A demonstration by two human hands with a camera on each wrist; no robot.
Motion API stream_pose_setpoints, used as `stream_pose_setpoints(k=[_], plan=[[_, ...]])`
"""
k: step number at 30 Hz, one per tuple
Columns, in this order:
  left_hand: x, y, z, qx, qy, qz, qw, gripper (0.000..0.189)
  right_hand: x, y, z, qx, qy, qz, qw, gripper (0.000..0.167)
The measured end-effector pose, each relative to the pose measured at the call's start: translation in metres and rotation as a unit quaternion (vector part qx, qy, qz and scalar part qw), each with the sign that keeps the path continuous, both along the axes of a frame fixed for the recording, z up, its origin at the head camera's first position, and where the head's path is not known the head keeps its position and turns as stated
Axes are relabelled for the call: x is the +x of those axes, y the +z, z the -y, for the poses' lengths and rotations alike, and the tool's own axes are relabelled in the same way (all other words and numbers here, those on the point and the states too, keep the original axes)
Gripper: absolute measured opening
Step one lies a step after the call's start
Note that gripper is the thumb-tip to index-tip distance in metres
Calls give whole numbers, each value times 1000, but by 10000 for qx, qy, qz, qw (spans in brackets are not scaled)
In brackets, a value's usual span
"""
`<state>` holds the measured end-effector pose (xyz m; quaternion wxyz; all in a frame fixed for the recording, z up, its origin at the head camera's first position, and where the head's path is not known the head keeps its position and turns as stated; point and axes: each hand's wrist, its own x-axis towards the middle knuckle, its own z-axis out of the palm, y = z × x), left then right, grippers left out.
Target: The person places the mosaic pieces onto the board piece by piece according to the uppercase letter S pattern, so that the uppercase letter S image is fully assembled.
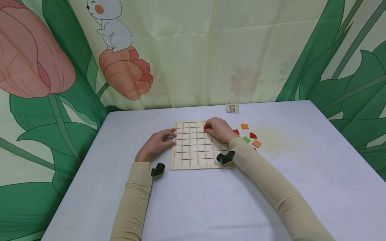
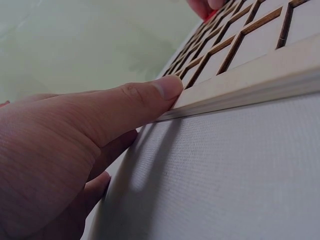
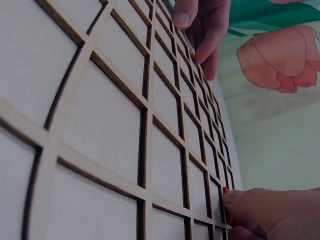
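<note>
A wooden grid board (image 1: 193, 168) with square cells lies flat on the table. My left hand (image 1: 158, 143) rests along the board's left edge; in the left wrist view its thumb (image 2: 135, 100) touches the rim. Over the far part of the board, my right hand (image 1: 219, 129) pinches a small red tile (image 1: 205, 129) at one of the far cells. The right wrist view shows this red tile (image 3: 227, 206) mostly covered by the thumb and fingers, so its full shape is hidden.
Right of the board lie loose tiles: an orange square (image 1: 244, 126), a green one (image 1: 246, 139), a rounded red one (image 1: 253, 135) and others partly behind the right arm. A small patterned card (image 1: 232, 108) lies at the table's far edge. A printed curtain (image 1: 193, 53) hangs behind.
</note>
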<state>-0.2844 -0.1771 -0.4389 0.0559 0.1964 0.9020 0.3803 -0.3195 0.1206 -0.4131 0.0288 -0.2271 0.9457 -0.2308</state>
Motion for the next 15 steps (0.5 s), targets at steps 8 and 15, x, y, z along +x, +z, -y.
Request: stream_pose_setpoints(k=[8,15], plan=[[0,0,-1,-23,35,84,10000,34,3,2,1,20,-76,-101,9999,19],[0,0,-1,-42,56,86,9999,35,1,-1,1,-9,-96,-110,9999,19]])
